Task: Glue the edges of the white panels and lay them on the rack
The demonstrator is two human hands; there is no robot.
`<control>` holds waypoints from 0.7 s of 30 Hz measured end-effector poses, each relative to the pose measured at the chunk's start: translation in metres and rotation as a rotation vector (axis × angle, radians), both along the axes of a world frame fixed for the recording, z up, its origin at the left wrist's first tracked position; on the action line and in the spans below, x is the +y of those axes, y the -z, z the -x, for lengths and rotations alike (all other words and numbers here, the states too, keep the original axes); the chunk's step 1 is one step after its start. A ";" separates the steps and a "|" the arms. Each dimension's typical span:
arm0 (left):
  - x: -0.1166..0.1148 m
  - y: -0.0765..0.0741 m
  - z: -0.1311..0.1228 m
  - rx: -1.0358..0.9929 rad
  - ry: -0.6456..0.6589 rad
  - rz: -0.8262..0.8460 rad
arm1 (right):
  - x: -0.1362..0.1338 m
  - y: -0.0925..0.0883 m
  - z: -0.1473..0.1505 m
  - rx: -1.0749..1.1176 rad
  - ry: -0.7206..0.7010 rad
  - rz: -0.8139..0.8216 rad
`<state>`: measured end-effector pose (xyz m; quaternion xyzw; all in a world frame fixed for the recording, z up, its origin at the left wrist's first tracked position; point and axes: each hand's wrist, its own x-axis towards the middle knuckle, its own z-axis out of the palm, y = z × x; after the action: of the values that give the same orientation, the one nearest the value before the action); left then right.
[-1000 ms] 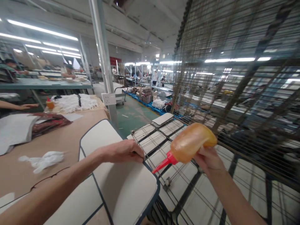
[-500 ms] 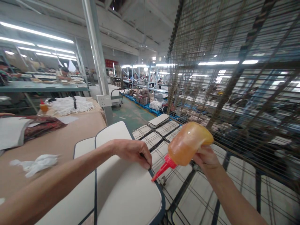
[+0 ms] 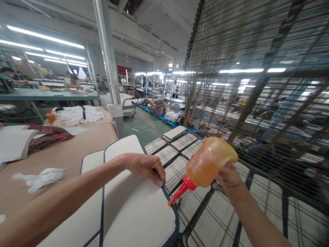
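My left hand (image 3: 146,168) pinches the far edge of a cream-coloured padded panel (image 3: 136,212) with dark blue trim, fingers pressed together along its border. My right hand (image 3: 227,176) is wrapped round a soft squeeze bottle (image 3: 205,164) of amber liquid, tilted nozzle-down. Its red nozzle (image 3: 180,192) points at the panel's right edge, the tip at or just above the trim. Beneath and left of this panel lies a second cream panel (image 3: 89,192) with the same dark edging.
A wire drying rack (image 3: 197,209) stands at the right, with cream panels lying on it and raised wire shelves above. On the brown table (image 3: 84,147) lie a crumpled white cloth (image 3: 42,179), white strips (image 3: 79,115) and another amber bottle (image 3: 50,116). A metal post (image 3: 109,58) rises behind.
The bottle in my right hand has shifted slightly down and right, its nozzle tip moving along the panel's edge towards me. My left hand keeps its hold on the panel.
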<state>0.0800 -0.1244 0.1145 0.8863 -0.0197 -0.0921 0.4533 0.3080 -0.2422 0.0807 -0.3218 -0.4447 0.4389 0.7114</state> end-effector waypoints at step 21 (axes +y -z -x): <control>0.006 -0.001 0.021 -0.012 -0.106 -0.012 | -0.003 -0.003 0.010 -0.020 0.088 0.044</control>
<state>0.0587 -0.1180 0.1157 0.8895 0.0249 -0.0627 0.4520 0.2978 -0.2455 0.0833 -0.3608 -0.4273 0.4135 0.7185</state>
